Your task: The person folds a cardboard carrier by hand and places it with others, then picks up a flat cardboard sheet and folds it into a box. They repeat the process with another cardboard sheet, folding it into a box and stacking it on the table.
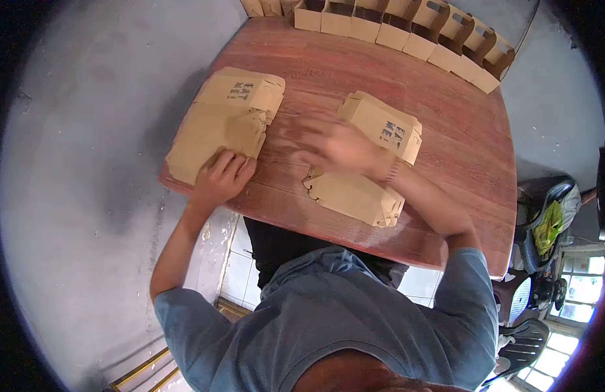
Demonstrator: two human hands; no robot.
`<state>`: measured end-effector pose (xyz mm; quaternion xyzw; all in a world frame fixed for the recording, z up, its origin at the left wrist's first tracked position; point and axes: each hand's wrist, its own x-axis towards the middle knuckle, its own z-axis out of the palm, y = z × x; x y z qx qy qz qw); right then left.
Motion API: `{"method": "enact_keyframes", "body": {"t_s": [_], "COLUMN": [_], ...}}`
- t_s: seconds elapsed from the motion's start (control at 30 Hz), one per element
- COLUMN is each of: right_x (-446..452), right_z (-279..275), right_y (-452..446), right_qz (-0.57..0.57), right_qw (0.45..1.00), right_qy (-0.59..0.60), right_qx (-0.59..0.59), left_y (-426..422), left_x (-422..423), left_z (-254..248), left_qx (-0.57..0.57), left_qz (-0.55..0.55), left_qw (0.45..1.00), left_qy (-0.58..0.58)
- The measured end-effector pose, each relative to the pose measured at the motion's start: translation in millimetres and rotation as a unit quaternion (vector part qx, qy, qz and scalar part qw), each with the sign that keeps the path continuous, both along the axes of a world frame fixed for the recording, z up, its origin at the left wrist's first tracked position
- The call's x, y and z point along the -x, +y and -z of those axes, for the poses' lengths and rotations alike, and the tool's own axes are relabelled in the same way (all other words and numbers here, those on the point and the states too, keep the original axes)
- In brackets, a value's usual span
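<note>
Two flat brown cardboard box blanks printed "EAT ME!" lie on the red wooden table. My left hand (225, 175) rests on the near edge of the left blank (214, 127), its fingers curled down against the cardboard; whether it grips the edge is hidden. Over the middle of the table is my right hand (332, 142), blurred by motion, with its fingers spread towards the left and nothing seen in them. Its wrist and forearm cross above the right blank (355, 193), covering the middle of that blank.
Folded cardboard carriers (394, 36) with handle holes stand in a row along the far edge of the table (302, 72). A grey wall (106, 130) borders the table on the left. Chairs with a yellow-green cloth (548, 227) stand beyond the right edge.
</note>
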<state>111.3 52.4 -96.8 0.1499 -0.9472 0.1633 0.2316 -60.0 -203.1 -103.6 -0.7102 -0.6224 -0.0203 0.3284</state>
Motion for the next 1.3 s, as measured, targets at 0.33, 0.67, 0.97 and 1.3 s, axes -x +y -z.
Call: {"method": "enact_keyframes", "body": {"t_s": [0.33,0.67,0.97,1.3], "right_x": [130.6,149.4,160.1,170.0], "right_z": [34.3,17.1,4.1,11.1], "right_y": [-52.1,-124.5,-130.8,-121.2], "right_qz": [-0.11,-0.033,-0.01,-0.045], "right_qw": [0.991,0.996,0.984,0.993], "right_qy": [0.018,-0.048,-0.161,-0.105], "right_qx": [-0.07,-0.066,-0.069,0.011], "left_y": [-30.4,-57.1,-60.5,-54.2], "left_x": [6.3,2.2,8.6,9.1], "left_z": [38.4,91.7,72.9,73.0], "left_qx": [-0.201,-0.423,-0.397,-0.421], "left_qz": [-0.119,-0.303,-0.221,-0.06], "left_qw": [0.959,0.65,0.443,0.291], "left_qy": [-0.161,-0.553,-0.773,-0.857]}}
